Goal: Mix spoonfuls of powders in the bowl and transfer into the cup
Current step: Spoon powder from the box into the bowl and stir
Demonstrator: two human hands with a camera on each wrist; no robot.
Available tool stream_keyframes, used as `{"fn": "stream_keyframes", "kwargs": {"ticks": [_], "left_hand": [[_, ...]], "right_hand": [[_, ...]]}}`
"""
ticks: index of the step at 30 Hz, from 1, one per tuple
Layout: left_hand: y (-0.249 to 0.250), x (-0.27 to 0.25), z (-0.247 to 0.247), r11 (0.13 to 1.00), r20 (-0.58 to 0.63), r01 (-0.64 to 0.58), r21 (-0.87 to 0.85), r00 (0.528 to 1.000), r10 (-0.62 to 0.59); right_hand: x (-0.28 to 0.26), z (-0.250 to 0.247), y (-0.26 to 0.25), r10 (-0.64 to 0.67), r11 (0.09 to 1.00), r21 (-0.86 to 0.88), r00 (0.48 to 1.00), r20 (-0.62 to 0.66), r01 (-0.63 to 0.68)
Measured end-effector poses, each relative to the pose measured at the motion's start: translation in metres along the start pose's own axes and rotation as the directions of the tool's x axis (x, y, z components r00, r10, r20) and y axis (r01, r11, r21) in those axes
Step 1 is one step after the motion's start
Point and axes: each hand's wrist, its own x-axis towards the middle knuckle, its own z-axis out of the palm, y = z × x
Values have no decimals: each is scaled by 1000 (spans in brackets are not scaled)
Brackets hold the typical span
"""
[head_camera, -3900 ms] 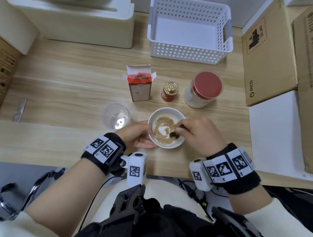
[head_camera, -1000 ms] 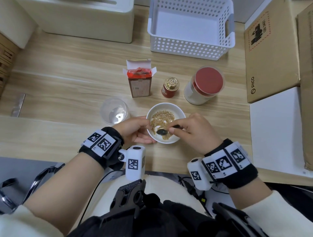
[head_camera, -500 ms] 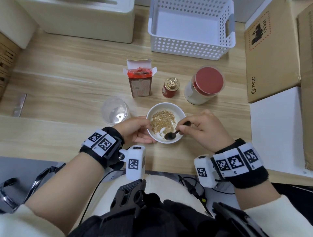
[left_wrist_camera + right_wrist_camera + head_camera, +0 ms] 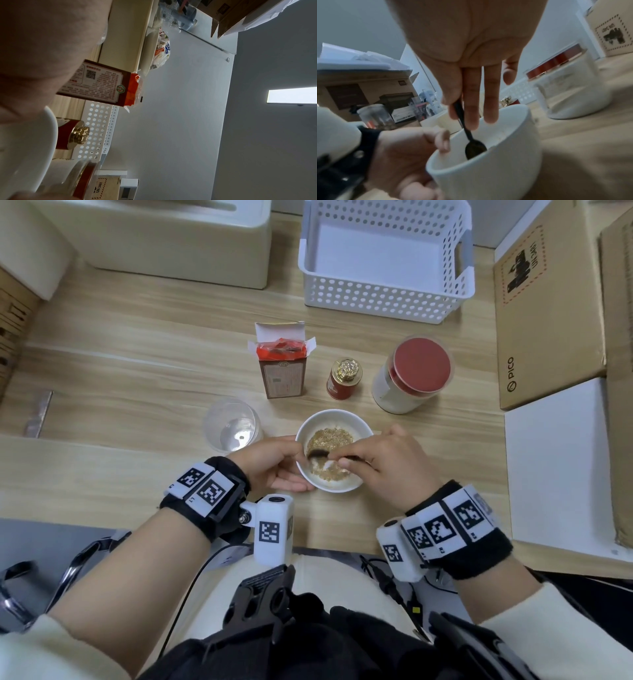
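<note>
A white bowl (image 4: 356,422) (image 4: 491,175) stands on the wooden table near its front edge, holding tan granules and a patch of white powder. My left hand (image 4: 274,463) (image 4: 412,152) grips the bowl's left side, thumb at the rim. My right hand (image 4: 380,460) (image 4: 467,81) pinches the handle of a small black spoon (image 4: 318,454) (image 4: 471,143), whose scoop sits in the powder at the bowl's left. An empty clear plastic cup (image 4: 233,428) (image 4: 375,116) stands just left of the bowl.
Behind the bowl stand an opened brown carton with a red bag (image 4: 282,364) (image 4: 102,86), a small red jar with a gold lid (image 4: 344,376) (image 4: 73,134) and a big red-lidded jar (image 4: 411,374) (image 4: 568,86). A white basket (image 4: 383,292) sits farther back, cardboard boxes (image 4: 548,302) at right.
The spoon's scoop has swept from the bowl's near right across to its left side as my right hand moved left. The left hand keeps its hold on the bowl.
</note>
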Motion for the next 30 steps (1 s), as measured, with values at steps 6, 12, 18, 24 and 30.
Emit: {"fn": "stream_keyframes", "kwargs": {"ticks": [6,12,18,24,30], "left_hand": [[-1,1,0,1000,-11,7,-21,1000,-7],[-2,1,-1,1000,-8,7,-21,1000,-7],[-2,1,-1,1000,-10,2,-27,1000,-2],[-3,3,-1,1000,-11,-8,-21,1000,8],[4,2,3,1000,18,-14,11,1000,14]], "right_hand": [[-4,-6,4,112,992,71,991,-70,-107],[-4,-2,2,138,990,63,978,-157,-129],[-6,-4,0,156,984,103,981,-117,-145],[-9,0,7,200,972,140,977,-74,-188],[-12,-2,19,542,772,475,828,-146,-422]]}}
